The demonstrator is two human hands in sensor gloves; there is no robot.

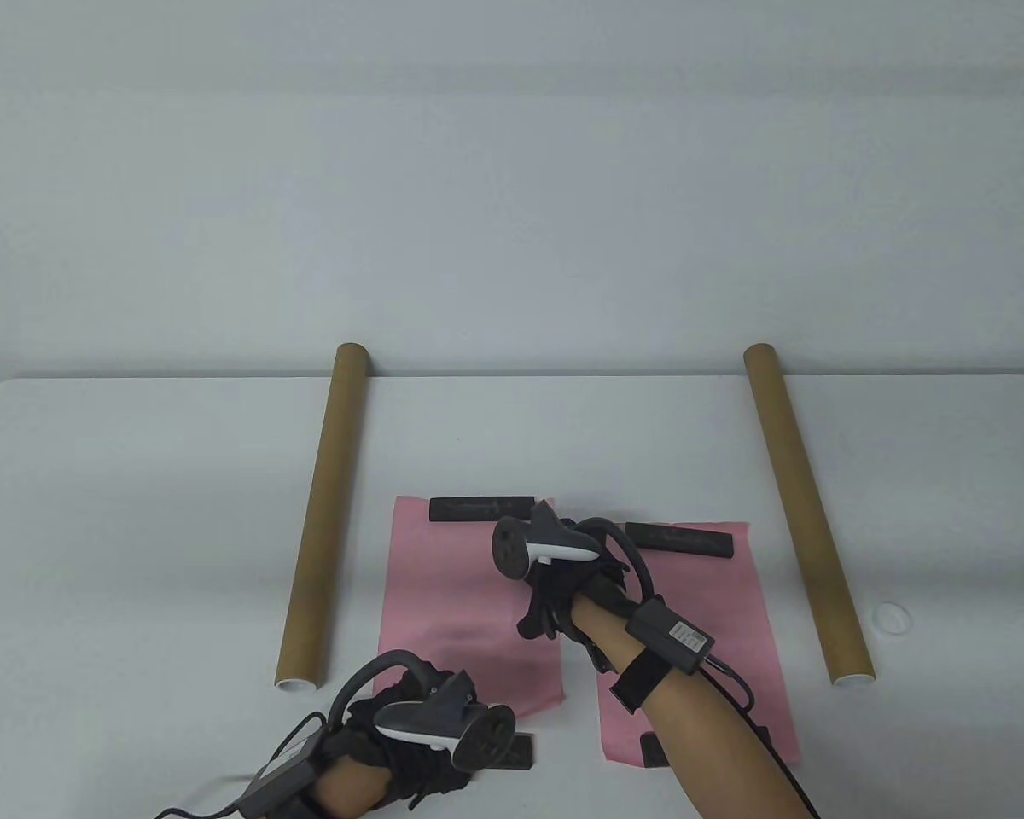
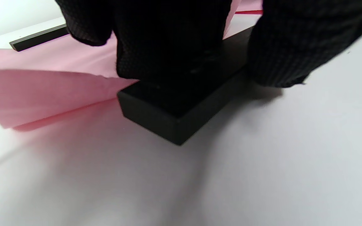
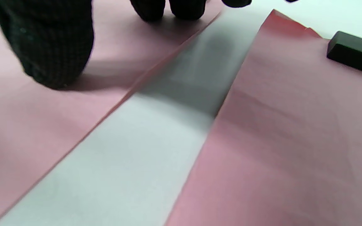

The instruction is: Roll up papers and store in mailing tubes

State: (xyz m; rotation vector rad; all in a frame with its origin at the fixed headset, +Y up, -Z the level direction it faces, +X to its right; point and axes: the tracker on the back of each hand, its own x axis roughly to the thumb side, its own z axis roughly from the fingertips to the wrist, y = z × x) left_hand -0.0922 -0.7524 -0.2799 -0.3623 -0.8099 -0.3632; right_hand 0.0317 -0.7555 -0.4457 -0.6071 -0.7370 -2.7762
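No legible text. White label on right wrist sensor box (image 1: 688,636): print too small to read. No brands, nos. or signs elsewhere.

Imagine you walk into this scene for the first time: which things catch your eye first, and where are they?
Two flat pink paper sheets lie side by side at the table's near middle, with black rectangular weight bars on them. Two long brown cardboard mailing tubes flank them, left and right. The black-gloved left hand grips a black bar at the left sheet's near edge.
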